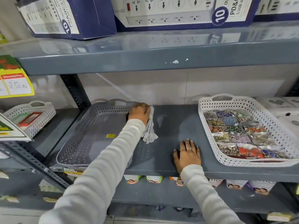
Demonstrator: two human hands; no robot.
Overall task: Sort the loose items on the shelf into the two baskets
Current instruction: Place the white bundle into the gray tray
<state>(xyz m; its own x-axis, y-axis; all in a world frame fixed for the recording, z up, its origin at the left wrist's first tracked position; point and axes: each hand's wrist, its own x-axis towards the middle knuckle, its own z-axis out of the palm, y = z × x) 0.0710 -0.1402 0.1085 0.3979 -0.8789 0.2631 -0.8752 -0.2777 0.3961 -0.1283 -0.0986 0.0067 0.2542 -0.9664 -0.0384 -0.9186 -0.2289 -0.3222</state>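
A grey perforated basket (77, 135) sits on the left of the grey shelf (169, 126), with nothing visible inside but a yellow sticker. My left hand (140, 112) is at its far right rim, shut on a bundle of white zippers (149, 126) that hangs down beside the basket's right wall. A white perforated basket (203, 120) on the right holds several packets of colourful jewellery (237, 135). My right hand (187, 154) lies flat, fingers spread, on the bare shelf between the two baskets, holding nothing.
Boxed power strips (174, 12) stand on the shelf above. Another white basket (32, 117) sits in the bay to the left, under a yellow price tag (16, 84). White boxes (288, 110) lie at the far right. Packets (234, 185) hang below the shelf edge.
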